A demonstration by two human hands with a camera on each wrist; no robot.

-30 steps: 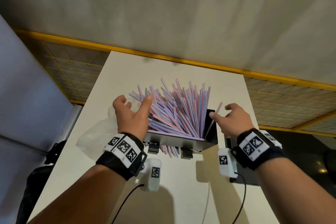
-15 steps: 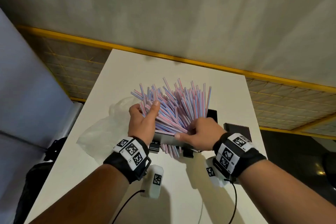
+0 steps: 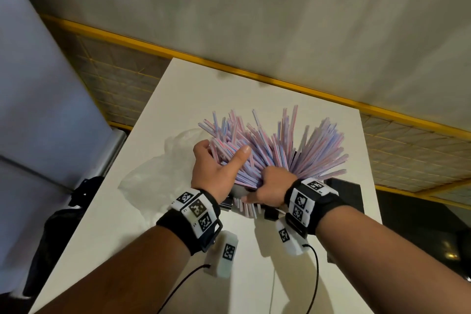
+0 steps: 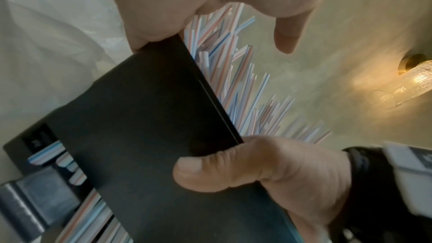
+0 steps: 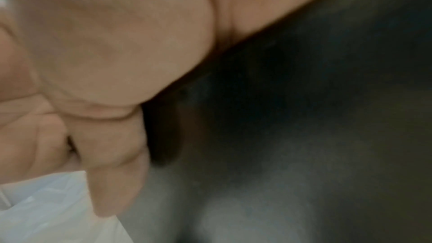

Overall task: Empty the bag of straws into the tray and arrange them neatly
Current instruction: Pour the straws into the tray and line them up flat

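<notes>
A big bunch of pink, blue and white striped straws (image 3: 267,145) stands fanned out of the black tray (image 4: 151,127), which is mostly hidden in the head view. My left hand (image 3: 216,168) cups the left side of the bunch, with its fingers curled in behind the straws and its thumb laid across them. My right hand (image 3: 270,186) grips the tray's near wall; the left wrist view shows its thumb (image 4: 210,171) pressed on the outside and its fingers over the rim. The straws on the right (image 3: 323,150) are blurred and lean right. The clear plastic bag (image 3: 158,173) lies crumpled left of the tray.
The tray stands on a white table (image 3: 254,89) with a yellow-edged floor beyond. A flat black object (image 3: 344,194) lies just right of the tray. Sensor cables (image 3: 316,283) trail over the near part of the table. A dark bag (image 3: 61,224) sits below the left edge.
My right hand came in from the tray's right side and took hold of its near wall. My left hand closed in on the straws. The right-hand straws have splayed out to the right.
</notes>
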